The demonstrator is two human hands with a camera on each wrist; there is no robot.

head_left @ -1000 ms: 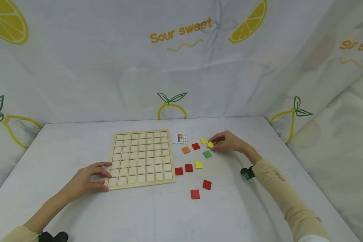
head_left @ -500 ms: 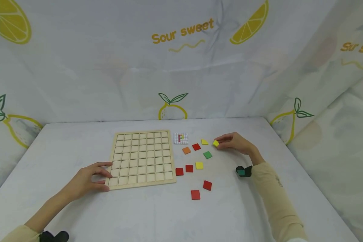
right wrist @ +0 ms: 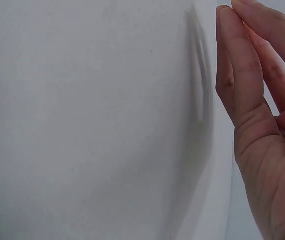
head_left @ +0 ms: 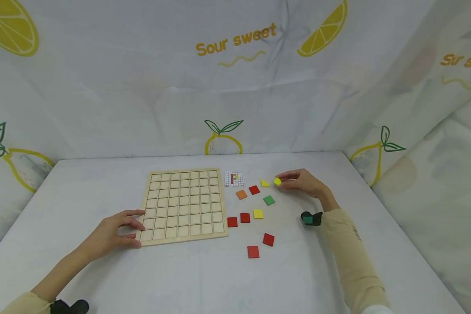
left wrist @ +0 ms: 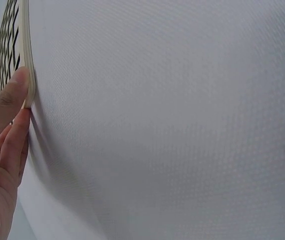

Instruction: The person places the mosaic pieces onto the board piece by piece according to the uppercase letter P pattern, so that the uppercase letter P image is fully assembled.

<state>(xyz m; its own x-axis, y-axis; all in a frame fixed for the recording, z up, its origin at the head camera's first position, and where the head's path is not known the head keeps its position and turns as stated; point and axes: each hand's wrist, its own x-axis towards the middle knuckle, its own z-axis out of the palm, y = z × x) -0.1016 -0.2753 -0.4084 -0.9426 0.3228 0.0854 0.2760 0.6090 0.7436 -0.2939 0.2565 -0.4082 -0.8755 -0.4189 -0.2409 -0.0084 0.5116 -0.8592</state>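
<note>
A pale wooden grid board [head_left: 184,240] lies on the white table in the head view. My left hand [head_left: 111,237] grips its near left corner, and the left wrist view shows thumb and fingers at the board's edge [left wrist: 26,45]. Between thumb and fingertips, my right hand [head_left: 304,183] pinches a small yellow tile [head_left: 277,181]. This tile is out of sight in the right wrist view, where the right hand [right wrist: 262,100] has its fingertips together. Near it lie another yellow tile [head_left: 264,183], a red tile [head_left: 254,189] and a green tile [head_left: 268,200].
A small printed pattern card [head_left: 233,179] lies right of the board. Closer in are an orange tile [head_left: 241,194], a yellow square tile [head_left: 257,214] and several red tiles [head_left: 245,218]. A white curtain [head_left: 141,109] with lemon prints hangs behind the table.
My right hand has moved slightly right and away from the green tile, carrying the yellow tile. The left hand stays at the board's corner.
</note>
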